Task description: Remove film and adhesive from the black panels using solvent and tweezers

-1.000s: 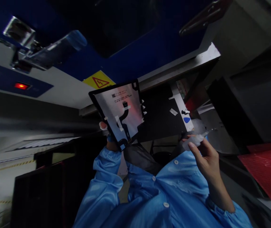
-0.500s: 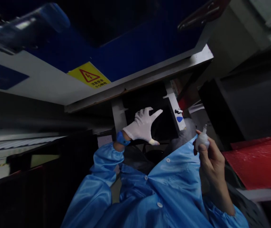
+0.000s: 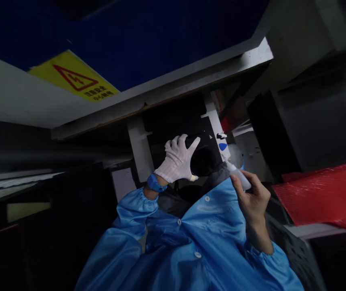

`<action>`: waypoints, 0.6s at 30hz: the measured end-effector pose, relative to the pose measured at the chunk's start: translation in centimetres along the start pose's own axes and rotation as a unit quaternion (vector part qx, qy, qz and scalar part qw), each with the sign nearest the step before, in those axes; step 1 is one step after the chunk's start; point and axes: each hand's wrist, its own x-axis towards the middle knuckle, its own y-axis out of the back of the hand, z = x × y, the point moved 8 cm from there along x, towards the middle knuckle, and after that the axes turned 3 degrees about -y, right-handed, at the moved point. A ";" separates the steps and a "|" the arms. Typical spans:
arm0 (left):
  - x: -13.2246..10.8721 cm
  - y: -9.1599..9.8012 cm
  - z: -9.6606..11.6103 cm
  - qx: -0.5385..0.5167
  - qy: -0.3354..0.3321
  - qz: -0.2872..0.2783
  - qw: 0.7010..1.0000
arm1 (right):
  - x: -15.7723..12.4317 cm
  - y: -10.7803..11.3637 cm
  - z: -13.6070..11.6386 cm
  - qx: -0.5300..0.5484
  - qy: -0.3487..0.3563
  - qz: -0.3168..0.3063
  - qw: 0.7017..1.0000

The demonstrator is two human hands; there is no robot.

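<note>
My left hand (image 3: 177, 159), in a white glove, is spread with thumb and fingers apart over dark surroundings near my lap. A black shape (image 3: 202, 159) lies between its thumb and forefinger; the darkness hides its outline and whether the hand touches it. My bare right hand (image 3: 254, 198) grips a small white squeeze bottle (image 3: 241, 178). The bottle is tilted, its thin nozzle pointing up and left towards a white upright strip (image 3: 217, 127) with a blue mark.
Above my hands runs the edge of a blue and white machine (image 3: 160, 91) bearing a yellow electric warning label (image 3: 74, 76). A red plastic sheet (image 3: 324, 194) lies at the right, below a big dark box (image 3: 288, 133). Another pale upright (image 3: 141, 149) stands left of my glove.
My right hand has brought the bottle leftwards, closer to my left hand, and tipped it from upright to slanting left. My left hand keeps its spread pose. The view has shifted.
</note>
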 end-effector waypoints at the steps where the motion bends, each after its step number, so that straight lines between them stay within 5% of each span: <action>1: 0.1 -0.1 0.0 -0.005 0.007 0.004 1.000 | 0.0 -0.1 0.0 -0.006 0.002 0.007 1.000; 18: 0.2 -1.7 -0.7 -0.042 0.016 0.047 0.998 | 1.2 -2.1 -0.7 -0.065 0.035 -0.003 0.997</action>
